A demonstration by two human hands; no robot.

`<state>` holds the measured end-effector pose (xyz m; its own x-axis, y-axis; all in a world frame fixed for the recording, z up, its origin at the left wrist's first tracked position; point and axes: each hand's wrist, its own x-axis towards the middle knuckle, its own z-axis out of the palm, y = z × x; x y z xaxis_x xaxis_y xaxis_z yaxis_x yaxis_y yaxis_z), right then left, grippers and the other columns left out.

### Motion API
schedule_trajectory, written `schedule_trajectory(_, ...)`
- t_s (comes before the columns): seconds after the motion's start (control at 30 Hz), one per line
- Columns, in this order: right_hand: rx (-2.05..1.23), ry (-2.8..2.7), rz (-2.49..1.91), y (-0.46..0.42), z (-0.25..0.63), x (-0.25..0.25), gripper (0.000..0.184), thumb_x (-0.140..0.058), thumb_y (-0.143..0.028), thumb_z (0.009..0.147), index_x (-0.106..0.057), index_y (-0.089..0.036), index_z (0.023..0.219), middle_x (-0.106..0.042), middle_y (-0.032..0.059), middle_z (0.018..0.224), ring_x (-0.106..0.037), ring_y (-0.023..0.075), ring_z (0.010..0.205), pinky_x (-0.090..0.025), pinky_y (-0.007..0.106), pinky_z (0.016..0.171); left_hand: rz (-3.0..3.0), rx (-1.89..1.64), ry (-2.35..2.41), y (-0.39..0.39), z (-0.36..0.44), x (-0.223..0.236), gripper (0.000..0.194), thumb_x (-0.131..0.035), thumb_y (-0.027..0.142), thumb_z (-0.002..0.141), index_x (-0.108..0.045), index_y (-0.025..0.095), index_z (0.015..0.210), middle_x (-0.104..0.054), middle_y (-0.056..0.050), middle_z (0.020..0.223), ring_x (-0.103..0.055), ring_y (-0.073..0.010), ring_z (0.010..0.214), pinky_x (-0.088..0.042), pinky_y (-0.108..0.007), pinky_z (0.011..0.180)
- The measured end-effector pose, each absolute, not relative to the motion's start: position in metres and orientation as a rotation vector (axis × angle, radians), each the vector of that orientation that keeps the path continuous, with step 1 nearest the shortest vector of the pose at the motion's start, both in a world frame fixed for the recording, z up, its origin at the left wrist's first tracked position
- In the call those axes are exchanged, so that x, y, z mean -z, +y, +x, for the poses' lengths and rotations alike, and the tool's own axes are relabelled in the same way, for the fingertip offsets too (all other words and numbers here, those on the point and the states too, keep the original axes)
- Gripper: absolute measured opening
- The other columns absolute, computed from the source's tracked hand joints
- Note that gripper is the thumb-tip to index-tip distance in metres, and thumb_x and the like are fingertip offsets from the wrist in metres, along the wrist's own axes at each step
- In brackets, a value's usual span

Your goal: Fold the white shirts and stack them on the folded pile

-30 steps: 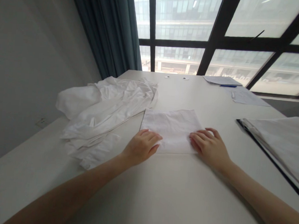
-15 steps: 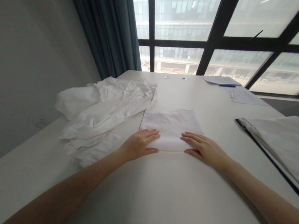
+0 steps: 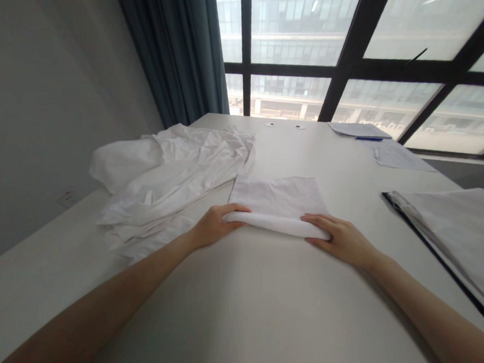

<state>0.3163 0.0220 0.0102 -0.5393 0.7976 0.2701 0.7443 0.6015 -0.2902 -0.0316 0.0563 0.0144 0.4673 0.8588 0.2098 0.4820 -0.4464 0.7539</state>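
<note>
A white folded cloth [image 3: 280,194] lies flat on the white table in front of me, its near edge raised into a thick rounded fold. At the left end of that fold, my left hand [image 3: 218,225] is closed on it, fingers on top and thumb below. My right hand [image 3: 341,239] grips the right end in the same way. Between the hands the fold runs almost straight, slightly lower on the right. What lies inside the fold is hidden.
To the left lies a crumpled heap of white fabric [image 3: 176,171]. On the right is a stack of flat white cloth [image 3: 454,224] with a dark edge. Papers [image 3: 359,130] and a blue pen [image 3: 369,139] lie at the far right of the table [image 3: 258,310], near the window.
Both hands have gone from lying flat on the cloth to gripping its near edge. That edge is now lifted and turned away from me into a roll.
</note>
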Motion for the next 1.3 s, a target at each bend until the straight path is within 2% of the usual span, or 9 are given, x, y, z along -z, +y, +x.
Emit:
schedule_trajectory(0.1,-0.293,-2.325,-1.299,0.023,0.319,-0.009,0.039,-0.05,-0.047,0.092,-0.064,-0.025,0.121,-0.07,0.0055,0.118,-0.068,0.0227,0.098,-0.053,0.033,0.085,1.994,-0.809,1.211,0.058,-0.03,-0.017,0.037,-0.065,0.043,0.08,-0.07,0.018,0.106,-0.073,-0.003,0.095,-0.064,-0.0187,0.078,-0.049,-0.026,0.068)
schedule_trajectory(0.27,-0.537,-2.086,-1.447,0.031,0.324,-0.013,0.04,-0.056,-0.054,0.085,-0.074,-0.022,0.1,-0.076,0.0028,0.085,-0.066,0.0206,0.069,-0.05,0.028,0.063,1.954,-0.824,1.204,0.063,-0.03,-0.015,0.038,-0.062,0.049,0.079,-0.072,0.017,0.099,-0.072,-0.003,0.089,-0.064,-0.0213,0.083,-0.048,-0.026,0.071)
schedule_trajectory(0.5,-0.635,-1.835,-1.467,0.039,0.331,-0.012,0.043,-0.064,-0.06,0.075,-0.076,-0.02,0.086,-0.074,0.0039,0.081,-0.064,0.023,0.073,-0.048,0.031,0.065,1.969,-0.85,1.204,0.066,-0.031,-0.012,0.041,-0.055,0.05,0.084,-0.07,0.015,0.098,-0.071,-0.004,0.089,-0.063,-0.0223,0.085,-0.049,-0.029,0.077)
schedule_trajectory(0.6,-0.601,-1.739,-1.495,0.04,0.334,-0.01,0.045,-0.064,-0.062,0.074,-0.076,-0.02,0.082,-0.071,0.0029,0.071,-0.06,0.0196,0.064,-0.045,0.028,0.057,1.97,-0.88,1.215,0.065,-0.03,-0.012,0.043,-0.053,0.051,0.085,-0.069,0.015,0.103,-0.072,-0.005,0.095,-0.063,-0.0233,0.09,-0.048,-0.03,0.082)
schedule_trajectory(0.7,-0.585,-1.692,-1.515,0.039,0.335,-0.01,0.045,-0.063,-0.062,0.074,-0.076,-0.019,0.083,-0.069,0.0018,0.067,-0.055,0.0171,0.058,-0.041,0.027,0.051,1.964,-0.915,1.223,0.063,-0.029,-0.012,0.044,-0.052,0.051,0.087,-0.069,0.016,0.109,-0.072,-0.005,0.103,-0.063,-0.0238,0.095,-0.048,-0.03,0.084)
schedule_trajectory(0.87,-0.595,-1.682,-1.499,0.038,0.336,-0.011,0.044,-0.061,-0.06,0.078,-0.078,-0.022,0.091,-0.071,0.0018,0.071,-0.056,0.018,0.062,-0.041,0.027,0.054,1.963,-0.968,1.236,0.061,-0.029,-0.012,0.039,-0.055,0.047,0.086,-0.071,0.018,0.107,-0.072,-0.005,0.104,-0.063,-0.0235,0.097,-0.048,-0.029,0.081)
schedule_trajectory(0.97,-0.621,-1.675,-1.522,0.038,0.337,-0.01,0.046,-0.06,-0.061,0.078,-0.078,-0.021,0.093,-0.069,0.0016,0.068,-0.056,0.018,0.061,-0.04,0.027,0.052,1.94,-0.968,1.276,0.062,-0.029,-0.011,0.041,-0.055,0.048,0.086,-0.071,0.017,0.107,-0.073,-0.004,0.1,-0.063,-0.0224,0.088,-0.047,-0.027,0.072)
schedule_trajectory(1.1,-0.631,-1.665,-1.515,0.04,0.337,-0.01,0.047,-0.061,-0.063,0.078,-0.078,-0.022,0.09,-0.072,0.0027,0.075,-0.061,0.0204,0.066,-0.045,0.029,0.057,1.947,-0.974,1.318,0.065,-0.03,-0.01,0.044,-0.054,0.052,0.086,-0.072,0.017,0.106,-0.072,-0.002,0.091,-0.057,-0.0172,0.068,-0.041,-0.024,0.058)
schedule_trajectory(1.3,-0.597,-1.765,-1.485,0.037,0.336,-0.008,0.047,-0.053,-0.06,0.086,-0.077,-0.021,0.092,-0.074,0.0027,0.081,-0.065,0.0223,0.074,-0.048,0.029,0.063,1.978,-1.045,1.33,0.065,-0.032,-0.008,0.044,-0.047,0.052,0.091,-0.07,0.016,0.104,-0.068,0.0,0.085,-0.042,-0.0114,0.054,-0.033,-0.023,0.051)
